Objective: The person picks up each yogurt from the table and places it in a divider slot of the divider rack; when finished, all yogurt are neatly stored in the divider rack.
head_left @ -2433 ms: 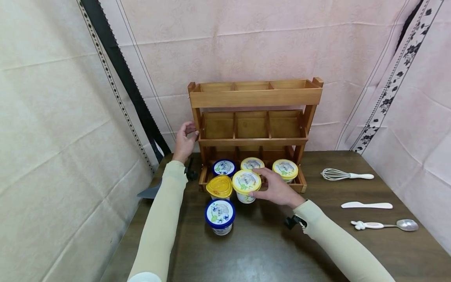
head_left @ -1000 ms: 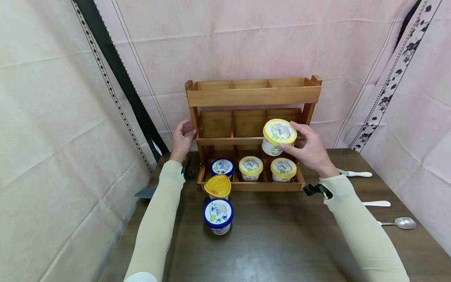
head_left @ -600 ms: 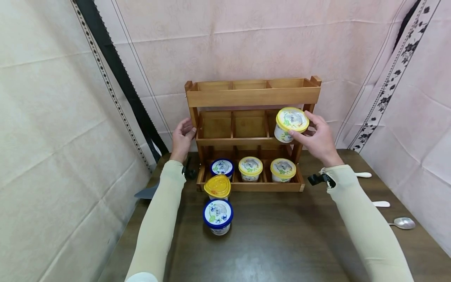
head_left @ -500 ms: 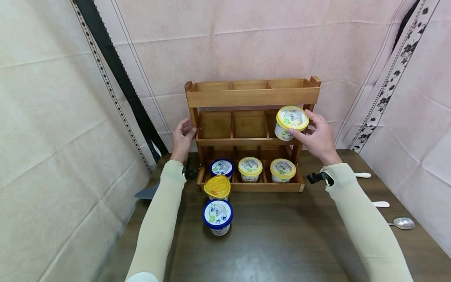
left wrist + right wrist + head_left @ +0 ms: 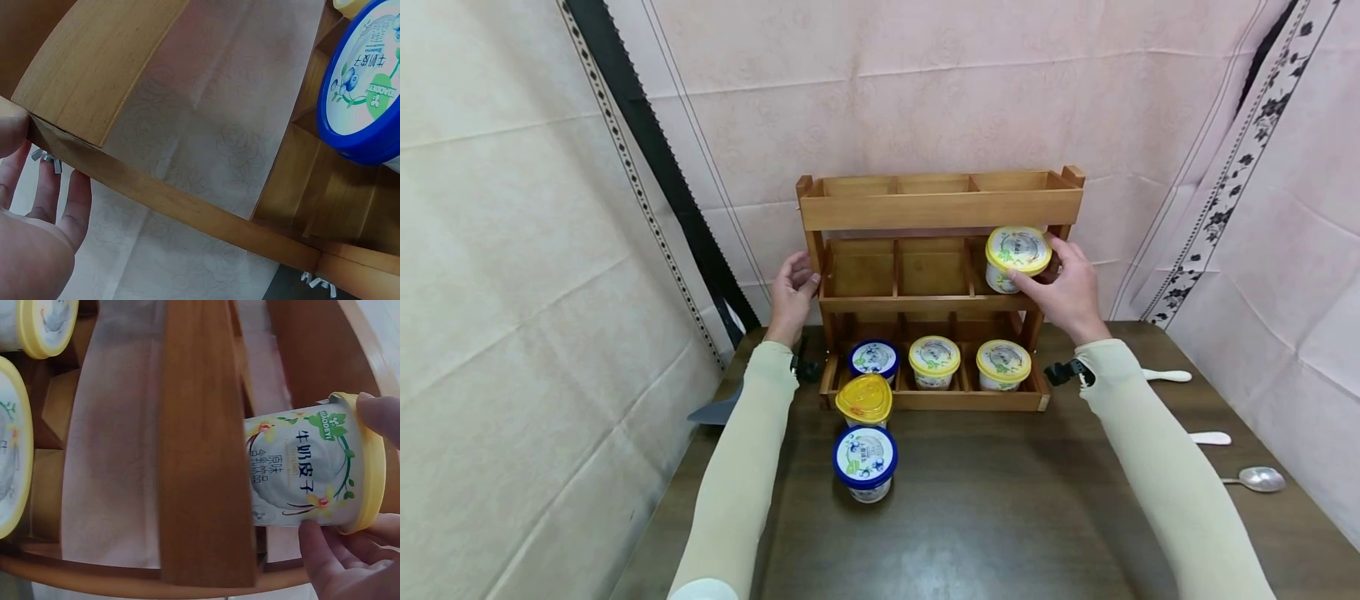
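Note:
My right hand (image 5: pixel 1069 292) grips a yellow-lidded yogurt tub (image 5: pixel 1018 250) by its lid and side. The tub's base is hidden behind the middle-tier front rail in the right wrist view, at the right compartment. My left hand (image 5: pixel 792 298) holds the left side of the wooden rack (image 5: pixel 940 210), thumb and fingers on either side of the upright in the left wrist view. On the bottom tier stand a blue-lidded tub (image 5: pixel 874 358) and two yellow-lidded tubs, one central (image 5: pixel 934 358) and one at right (image 5: pixel 1003 362).
In front of the rack's left end stand a tub with a plain yellow lid (image 5: pixel 865 400) and a blue-lidded tub (image 5: pixel 865 460). Along the table's right lie a spoon (image 5: pixel 1261 479) and two white handles, partly hidden by the right arm. Cloth hangs behind and on both sides.
My right hand has lifted the yellow-lidded tub from the table in front of the rack and carried it up and right, then lowered it into the middle tier. My left hand stays put.

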`<state>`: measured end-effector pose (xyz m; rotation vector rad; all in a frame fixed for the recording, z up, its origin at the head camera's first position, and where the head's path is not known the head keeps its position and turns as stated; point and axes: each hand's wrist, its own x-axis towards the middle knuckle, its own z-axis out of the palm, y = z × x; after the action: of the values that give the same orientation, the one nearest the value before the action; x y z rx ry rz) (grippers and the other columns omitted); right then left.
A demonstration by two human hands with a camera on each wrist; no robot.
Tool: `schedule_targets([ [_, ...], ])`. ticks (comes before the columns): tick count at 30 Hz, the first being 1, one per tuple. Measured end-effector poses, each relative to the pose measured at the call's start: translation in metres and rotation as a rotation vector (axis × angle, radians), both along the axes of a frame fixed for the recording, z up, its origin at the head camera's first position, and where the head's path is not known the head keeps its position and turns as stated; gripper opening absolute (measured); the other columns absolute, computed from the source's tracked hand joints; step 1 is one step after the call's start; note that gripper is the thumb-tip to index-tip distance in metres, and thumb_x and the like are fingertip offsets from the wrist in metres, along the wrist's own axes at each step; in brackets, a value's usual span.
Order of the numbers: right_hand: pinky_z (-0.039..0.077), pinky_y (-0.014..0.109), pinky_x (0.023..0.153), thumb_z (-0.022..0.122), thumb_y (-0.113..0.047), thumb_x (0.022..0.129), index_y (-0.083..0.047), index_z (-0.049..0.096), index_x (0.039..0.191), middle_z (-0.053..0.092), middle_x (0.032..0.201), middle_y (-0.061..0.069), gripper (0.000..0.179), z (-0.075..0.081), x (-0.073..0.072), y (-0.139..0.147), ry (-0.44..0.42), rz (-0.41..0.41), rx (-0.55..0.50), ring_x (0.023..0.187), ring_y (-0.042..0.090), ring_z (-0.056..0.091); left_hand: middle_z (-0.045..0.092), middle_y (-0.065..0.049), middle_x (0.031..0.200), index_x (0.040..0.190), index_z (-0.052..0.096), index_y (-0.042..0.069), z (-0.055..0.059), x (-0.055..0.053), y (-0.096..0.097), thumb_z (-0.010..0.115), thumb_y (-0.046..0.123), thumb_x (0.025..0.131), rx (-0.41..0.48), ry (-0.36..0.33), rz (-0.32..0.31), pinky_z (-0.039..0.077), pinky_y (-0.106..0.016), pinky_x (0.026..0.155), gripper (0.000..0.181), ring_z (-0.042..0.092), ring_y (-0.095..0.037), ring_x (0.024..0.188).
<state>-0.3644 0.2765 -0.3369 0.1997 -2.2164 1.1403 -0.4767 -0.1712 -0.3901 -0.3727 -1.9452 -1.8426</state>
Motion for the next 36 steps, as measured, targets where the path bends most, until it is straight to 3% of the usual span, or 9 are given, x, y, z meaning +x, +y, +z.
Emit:
schedule_targets([
  [3,0.052,0.015,0.092,0.086,-0.045,0.087,-0.006,0.046,0.159,0.055,0.137,0.019,0.091,-0.005,-0.005,-0.001,-0.030,-0.007,0.024,0.121,0.029,0.060,0.060,-0.007,0.141,0.146,0.058,0.023,0.001,0.001,0.000,0.063,0.003,0.105,-0.009,0.011,0.006,0.055,-0.040,0.103,0.047,0.060,-0.024,0.127],
  [9,0.054,0.051,0.108,0.084,-0.050,0.088,-0.003,0.041,0.160,0.052,0.148,0.023,0.096,-0.016,-0.009,0.001,-0.097,-0.006,0.037,0.131,0.036,0.058,0.060,-0.008,0.144,0.149,0.057,0.024,0.004,0.004,0.001,0.064,0.004,0.104,-0.017,-0.019,0.007,0.054,-0.039,0.104,0.049,0.059,-0.024,0.128],
  [20,0.052,0.055,0.110,0.084,-0.048,0.089,-0.005,0.036,0.163,0.048,0.154,0.024,0.098,-0.019,-0.003,0.004,-0.108,0.021,0.113,0.138,0.041,0.052,0.059,-0.008,0.147,0.152,0.057,0.024,0.002,0.003,-0.001,0.065,0.008,0.105,-0.006,-0.046,0.001,0.051,-0.048,0.113,0.050,0.058,-0.026,0.134],
  [28,0.045,0.059,0.116,0.085,-0.043,0.088,-0.007,0.038,0.162,0.045,0.157,0.022,0.094,-0.015,0.014,0.002,-0.072,0.041,0.042,0.141,0.044,0.052,0.061,-0.009,0.147,0.151,0.059,0.023,0.001,0.002,-0.002,0.066,0.009,0.105,-0.003,-0.033,0.008,0.052,-0.046,0.112,0.049,0.059,-0.026,0.133],
  [36,0.047,0.060,0.114,0.084,-0.043,0.090,-0.008,0.042,0.160,0.047,0.156,0.020,0.089,-0.012,0.032,0.002,-0.022,0.022,0.031,0.142,0.044,0.052,0.059,-0.011,0.151,0.154,0.056,0.020,0.003,-0.001,-0.003,0.065,0.006,0.104,-0.002,-0.061,0.014,0.051,-0.046,0.114,0.052,0.058,-0.028,0.136],
])
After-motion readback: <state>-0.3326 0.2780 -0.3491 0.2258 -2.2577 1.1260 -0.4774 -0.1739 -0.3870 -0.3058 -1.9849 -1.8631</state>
